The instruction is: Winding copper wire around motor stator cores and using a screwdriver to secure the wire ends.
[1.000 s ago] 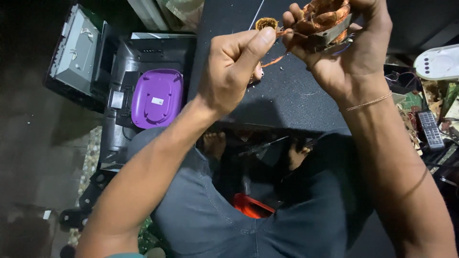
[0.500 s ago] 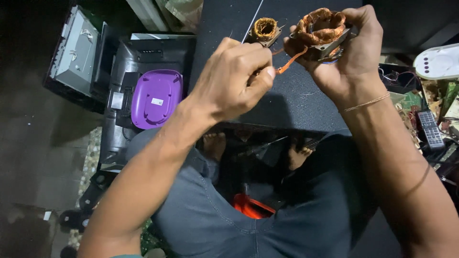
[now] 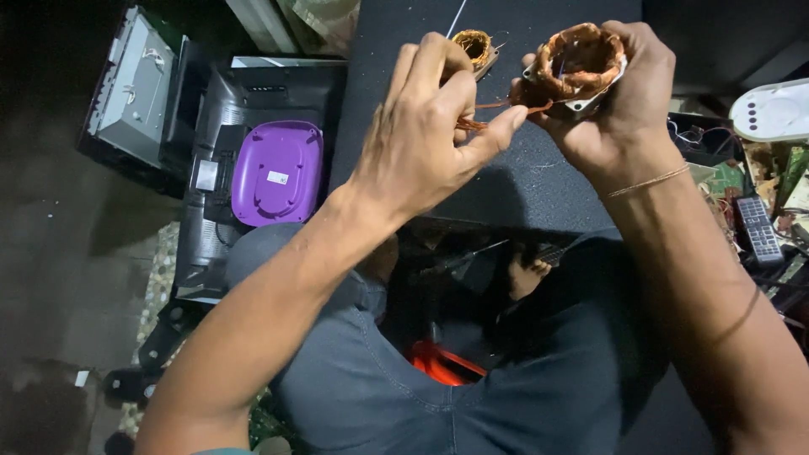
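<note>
Head view | purple lid [image 3: 278, 171] lies far left | your left hand [image 3: 430, 126], now lower than a second ago, pinches copper wire [image 3: 489, 111] | your right hand [image 3: 619, 101] grips coil [image 3: 577, 63] over dark table [image 3: 522, 181] | strand looks drawn out further.

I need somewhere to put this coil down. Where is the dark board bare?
Bare: the dark board below both hands, near its front edge. Crowded: beside the small coil at the top, and the right side with the remote.
</note>
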